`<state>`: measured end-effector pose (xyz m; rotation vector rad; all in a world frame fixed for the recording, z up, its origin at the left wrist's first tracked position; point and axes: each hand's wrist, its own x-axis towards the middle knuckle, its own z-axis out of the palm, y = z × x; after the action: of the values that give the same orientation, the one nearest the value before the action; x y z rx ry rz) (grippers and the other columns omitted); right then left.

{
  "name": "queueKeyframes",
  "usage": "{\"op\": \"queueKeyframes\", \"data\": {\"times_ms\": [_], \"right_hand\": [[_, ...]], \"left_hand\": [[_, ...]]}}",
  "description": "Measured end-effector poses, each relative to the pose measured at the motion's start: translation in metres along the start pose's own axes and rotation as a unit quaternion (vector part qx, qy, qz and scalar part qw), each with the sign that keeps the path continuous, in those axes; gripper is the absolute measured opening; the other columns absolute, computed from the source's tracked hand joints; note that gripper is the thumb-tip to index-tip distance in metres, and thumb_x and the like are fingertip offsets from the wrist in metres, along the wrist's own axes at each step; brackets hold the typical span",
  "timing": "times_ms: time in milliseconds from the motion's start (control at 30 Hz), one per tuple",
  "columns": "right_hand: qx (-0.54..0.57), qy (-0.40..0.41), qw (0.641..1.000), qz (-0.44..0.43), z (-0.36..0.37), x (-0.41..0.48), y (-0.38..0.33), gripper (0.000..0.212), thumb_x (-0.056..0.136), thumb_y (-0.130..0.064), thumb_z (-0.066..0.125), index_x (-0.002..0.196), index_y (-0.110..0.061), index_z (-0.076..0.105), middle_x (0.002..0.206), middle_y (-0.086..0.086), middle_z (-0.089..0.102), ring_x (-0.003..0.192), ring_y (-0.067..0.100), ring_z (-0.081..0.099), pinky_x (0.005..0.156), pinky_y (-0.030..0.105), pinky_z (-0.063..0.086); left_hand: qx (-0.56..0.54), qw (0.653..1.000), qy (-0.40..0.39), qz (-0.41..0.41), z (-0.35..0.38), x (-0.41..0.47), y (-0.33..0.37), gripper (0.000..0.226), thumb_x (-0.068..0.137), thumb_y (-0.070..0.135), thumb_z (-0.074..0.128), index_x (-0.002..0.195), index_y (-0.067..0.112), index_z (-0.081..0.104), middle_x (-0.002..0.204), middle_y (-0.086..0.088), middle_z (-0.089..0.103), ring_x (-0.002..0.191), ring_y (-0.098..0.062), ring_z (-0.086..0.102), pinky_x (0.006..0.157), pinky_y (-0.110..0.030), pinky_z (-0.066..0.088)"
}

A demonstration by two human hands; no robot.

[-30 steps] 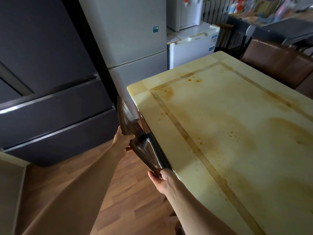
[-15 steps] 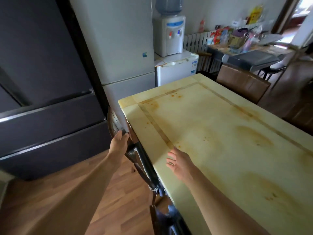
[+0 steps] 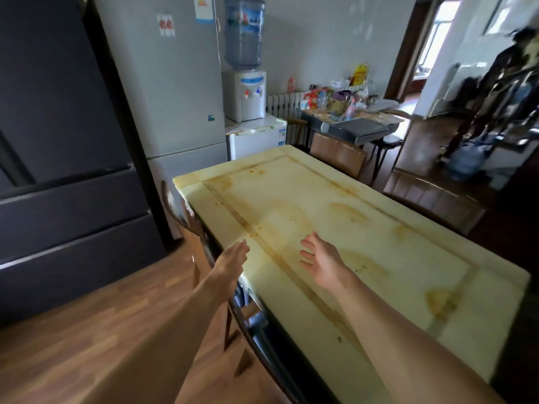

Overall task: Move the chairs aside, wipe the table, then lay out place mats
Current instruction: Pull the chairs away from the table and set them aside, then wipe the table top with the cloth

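1. Now the left hand [image 3: 233,258] and right hand [image 3: 320,263] hover with fingers spread, holding nothing.
2. Under them lies the stained yellow table [image 3: 291,199], not wiped, with no mats.
3. A dark wooden chair [image 3: 174,209] at nine o'clock and a brown padded chair [image 3: 338,154] at one o'clock sit close to the table, so most jobs look left.

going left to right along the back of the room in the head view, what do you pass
black fridge -> grey fridge -> water dispenser -> cluttered side table -> open doorway -> coat rack
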<state>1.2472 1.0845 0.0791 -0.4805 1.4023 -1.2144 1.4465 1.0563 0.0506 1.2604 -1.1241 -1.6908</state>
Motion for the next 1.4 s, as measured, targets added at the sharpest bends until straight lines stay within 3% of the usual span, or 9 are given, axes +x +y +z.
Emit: {"op": "queueKeyframes", "data": {"times_ms": [367, 433, 567, 667, 933, 1100, 1167, 1233, 1400], "right_hand": [[0.038, 0.086, 0.995, -0.025, -0.137, -0.095, 0.0, 0.052, 0.1, -0.04, 0.037, 0.139, -0.005, 0.041, 0.145, 0.006, 0.042, 0.132, 0.027, 0.042, 0.103, 0.041, 0.039], [0.048, 0.102, 0.993, -0.033, -0.167, -0.107, -0.003, 0.053, 0.1, -0.039, 0.036, 0.14, -0.005, 0.039, 0.146, 0.007, 0.041, 0.132, 0.027, 0.041, 0.106, 0.042, 0.038], [0.081, 0.123, 0.988, -0.054, -0.231, -0.127, -0.013, 0.054, 0.1, -0.038, 0.036, 0.142, -0.004, 0.035, 0.147, 0.008, 0.04, 0.134, 0.029, 0.039, 0.11, 0.045, 0.035], [0.099, 0.136, 0.984, -0.066, -0.289, -0.137, -0.025, 0.053, 0.1, -0.038, 0.036, 0.141, -0.004, 0.038, 0.145, 0.008, 0.042, 0.133, 0.029, 0.04, 0.11, 0.045, 0.035], [0.12, 0.138, 0.98, -0.078, -0.444, -0.137, -0.065, 0.051, 0.1, -0.04, 0.035, 0.14, -0.009, 0.039, 0.142, 0.006, 0.045, 0.13, 0.026, 0.043, 0.109, 0.043, 0.036], [0.126, 0.132, 0.98, -0.085, -0.511, -0.13, -0.09, 0.053, 0.099, -0.042, 0.036, 0.142, -0.011, 0.036, 0.143, 0.006, 0.045, 0.131, 0.026, 0.043, 0.108, 0.043, 0.036], [0.13, 0.129, 0.979, -0.086, -0.533, -0.125, -0.097, 0.054, 0.099, -0.042, 0.036, 0.143, -0.012, 0.034, 0.144, 0.006, 0.044, 0.131, 0.026, 0.042, 0.108, 0.043, 0.035], [0.137, 0.128, 0.978, -0.087, -0.547, -0.118, -0.102, 0.055, 0.099, -0.042, 0.035, 0.145, -0.013, 0.033, 0.145, 0.006, 0.043, 0.132, 0.026, 0.041, 0.109, 0.042, 0.034], [0.145, 0.141, 0.976, -0.085, -0.573, -0.089, -0.115, 0.052, 0.099, -0.042, 0.036, 0.143, -0.014, 0.035, 0.145, 0.005, 0.043, 0.133, 0.025, 0.041, 0.11, 0.043, 0.033]], "left_hand": [[-0.003, 0.998, -0.068, -0.018, 0.109, -0.049, -0.029, 0.049, 0.101, 0.034, 0.04, 0.144, 0.012, 0.035, 0.146, -0.006, 0.042, 0.14, -0.023, 0.032, 0.111, -0.036, 0.023], [-0.012, 0.997, -0.08, -0.018, 0.138, -0.048, -0.033, 0.045, 0.101, 0.03, 0.04, 0.143, 0.012, 0.037, 0.136, -0.005, 0.048, 0.14, -0.024, 0.033, 0.107, -0.034, 0.026], [0.01, 0.992, -0.124, -0.024, 0.21, -0.046, -0.037, 0.045, 0.102, 0.03, 0.039, 0.143, 0.014, 0.037, 0.146, -0.006, 0.042, 0.14, -0.024, 0.032, 0.108, -0.036, 0.025], [0.014, 0.989, -0.143, -0.022, 0.278, -0.046, -0.044, 0.042, 0.102, 0.027, 0.039, 0.142, 0.014, 0.04, 0.137, -0.007, 0.048, 0.138, -0.024, 0.035, 0.099, -0.032, 0.027], [0.027, 0.984, -0.172, -0.034, 0.454, -0.046, -0.061, 0.041, 0.101, 0.032, 0.039, 0.14, 0.017, 0.042, 0.127, 0.002, 0.048, 0.118, -0.016, 0.043, 0.099, -0.033, 0.025], [0.028, 0.983, -0.178, -0.041, 0.532, -0.041, -0.066, 0.015, 0.1, 0.03, 0.042, 0.11, 0.024, 0.053, 0.118, 0.001, 0.049, 0.086, -0.005, 0.049, 0.076, -0.024, 0.038], [0.042, 0.98, -0.187, -0.045, 0.558, -0.035, -0.07, 0.025, 0.1, 0.031, 0.042, 0.122, 0.022, 0.05, 0.122, 0.0, 0.047, 0.1, -0.01, 0.051, 0.089, -0.026, 0.039], [0.059, 0.978, -0.193, -0.052, 0.576, -0.033, -0.068, 0.042, 0.1, 0.034, 0.041, 0.138, 0.015, 0.041, 0.13, 0.0, 0.044, 0.124, -0.018, 0.043, 0.108, -0.036, 0.029], [0.071, 0.973, -0.211, -0.054, 0.616, 0.0, -0.065, 0.041, 0.1, 0.034, 0.041, 0.136, 0.015, 0.041, 0.133, -0.003, 0.043, 0.122, -0.02, 0.045, 0.103, -0.036, 0.029]]}}
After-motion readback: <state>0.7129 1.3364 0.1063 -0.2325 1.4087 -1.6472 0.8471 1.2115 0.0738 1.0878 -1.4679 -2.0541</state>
